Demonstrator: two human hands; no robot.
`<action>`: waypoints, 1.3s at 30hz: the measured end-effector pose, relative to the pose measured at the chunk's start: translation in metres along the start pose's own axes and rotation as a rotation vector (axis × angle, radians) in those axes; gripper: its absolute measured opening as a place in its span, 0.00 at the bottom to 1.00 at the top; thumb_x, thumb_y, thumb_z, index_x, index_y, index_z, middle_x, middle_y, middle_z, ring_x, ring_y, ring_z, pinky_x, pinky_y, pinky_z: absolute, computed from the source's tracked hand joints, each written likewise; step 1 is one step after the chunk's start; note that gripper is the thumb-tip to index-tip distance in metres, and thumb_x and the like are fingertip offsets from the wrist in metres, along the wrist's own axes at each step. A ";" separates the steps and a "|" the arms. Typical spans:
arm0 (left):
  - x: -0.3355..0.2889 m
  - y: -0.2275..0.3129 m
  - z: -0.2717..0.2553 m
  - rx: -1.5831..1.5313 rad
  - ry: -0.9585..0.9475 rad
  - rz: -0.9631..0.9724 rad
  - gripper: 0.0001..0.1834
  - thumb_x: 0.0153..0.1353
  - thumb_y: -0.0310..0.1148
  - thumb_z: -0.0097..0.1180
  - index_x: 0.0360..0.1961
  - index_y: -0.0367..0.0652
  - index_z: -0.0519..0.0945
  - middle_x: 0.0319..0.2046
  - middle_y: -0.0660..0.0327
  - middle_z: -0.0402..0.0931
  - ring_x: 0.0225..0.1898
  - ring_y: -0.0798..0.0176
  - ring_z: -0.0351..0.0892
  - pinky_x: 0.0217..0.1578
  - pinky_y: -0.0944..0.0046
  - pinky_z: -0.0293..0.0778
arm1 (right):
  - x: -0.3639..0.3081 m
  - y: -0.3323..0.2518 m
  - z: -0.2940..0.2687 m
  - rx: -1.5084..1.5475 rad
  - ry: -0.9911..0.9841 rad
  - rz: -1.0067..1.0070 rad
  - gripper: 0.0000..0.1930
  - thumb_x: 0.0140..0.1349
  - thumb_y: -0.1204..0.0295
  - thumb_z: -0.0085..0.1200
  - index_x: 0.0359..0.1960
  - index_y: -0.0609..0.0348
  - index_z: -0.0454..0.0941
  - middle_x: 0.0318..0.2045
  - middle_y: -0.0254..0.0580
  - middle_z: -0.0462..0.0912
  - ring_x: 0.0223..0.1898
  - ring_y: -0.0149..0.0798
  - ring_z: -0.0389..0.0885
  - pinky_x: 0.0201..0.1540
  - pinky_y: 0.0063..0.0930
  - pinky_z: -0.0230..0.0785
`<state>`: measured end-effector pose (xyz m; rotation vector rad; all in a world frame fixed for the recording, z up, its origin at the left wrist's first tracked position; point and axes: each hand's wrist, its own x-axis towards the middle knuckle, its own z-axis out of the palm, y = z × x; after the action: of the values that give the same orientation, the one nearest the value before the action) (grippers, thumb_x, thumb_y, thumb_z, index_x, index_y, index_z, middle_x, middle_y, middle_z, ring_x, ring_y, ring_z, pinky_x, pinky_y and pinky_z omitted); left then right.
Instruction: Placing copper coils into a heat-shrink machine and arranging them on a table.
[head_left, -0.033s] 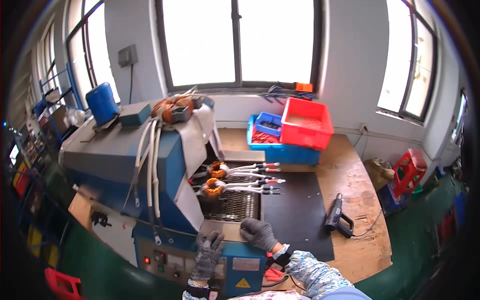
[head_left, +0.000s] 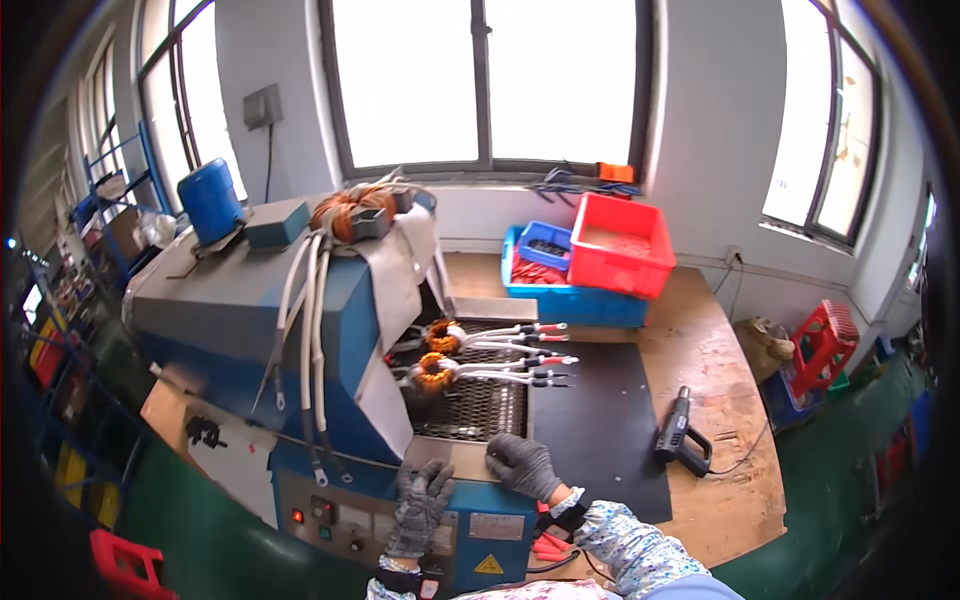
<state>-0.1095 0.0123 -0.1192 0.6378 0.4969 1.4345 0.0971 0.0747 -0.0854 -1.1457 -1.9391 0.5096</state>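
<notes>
My left hand [head_left: 422,507], in a grey glove, rests at the front top edge of the blue machine [head_left: 350,300], its fingers stretched and slightly apart. My right hand [head_left: 523,467], gloved alike, lies with curled fingers on the machine's front ledge [head_left: 462,460]; nothing shows in it. Beyond the hands is a metal mesh conveyor [head_left: 490,412]. Two copper-wound ring coils, a nearer coil [head_left: 433,374] and a farther coil [head_left: 443,337], sit on it by the machine's opening. Their white-sleeved leads [head_left: 500,370] point right, with red and black ends. Neither hand touches the coils.
A black heat gun [head_left: 680,435] lies on the wooden table [head_left: 735,470], right of a black mat [head_left: 600,430]. Behind stand a red bin [head_left: 620,280] and a blue bin [head_left: 580,308]. A larger coil [head_left: 352,213] rests on the machine, its leads hanging down the front.
The whole view has shifted slightly. Both hands and the coils keep about the same places.
</notes>
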 end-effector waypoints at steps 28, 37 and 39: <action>0.033 0.034 0.015 0.086 0.000 -0.208 0.27 0.68 0.34 0.38 0.65 0.52 0.46 0.60 0.42 0.54 0.62 0.41 0.59 0.63 0.48 0.58 | 0.110 0.079 0.032 1.598 0.237 0.812 0.08 0.61 0.74 0.44 0.37 0.67 0.70 0.37 0.52 0.78 0.38 0.45 0.81 0.40 0.32 0.80; 0.121 -0.009 -0.031 -1.820 0.023 -0.527 0.23 0.64 0.32 0.35 0.61 0.48 0.57 0.66 0.56 0.51 0.65 0.51 0.51 0.67 0.56 0.46 | 0.127 0.127 0.004 1.599 0.286 0.677 0.07 0.56 0.75 0.50 0.35 0.64 0.73 0.37 0.48 0.79 0.41 0.45 0.80 0.44 0.35 0.78; 0.126 -0.005 -0.025 -1.644 -0.105 -0.432 0.24 0.61 0.33 0.38 0.61 0.49 0.59 0.65 0.57 0.54 0.65 0.53 0.53 0.65 0.53 0.49 | 0.130 0.137 0.002 1.553 0.145 0.610 0.06 0.56 0.75 0.50 0.33 0.63 0.76 0.37 0.44 0.80 0.40 0.42 0.80 0.44 0.32 0.76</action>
<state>-0.1121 0.1397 -0.1333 -0.6881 -0.6370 0.9455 0.1353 0.2559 -0.1226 -0.5760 -0.5295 1.7418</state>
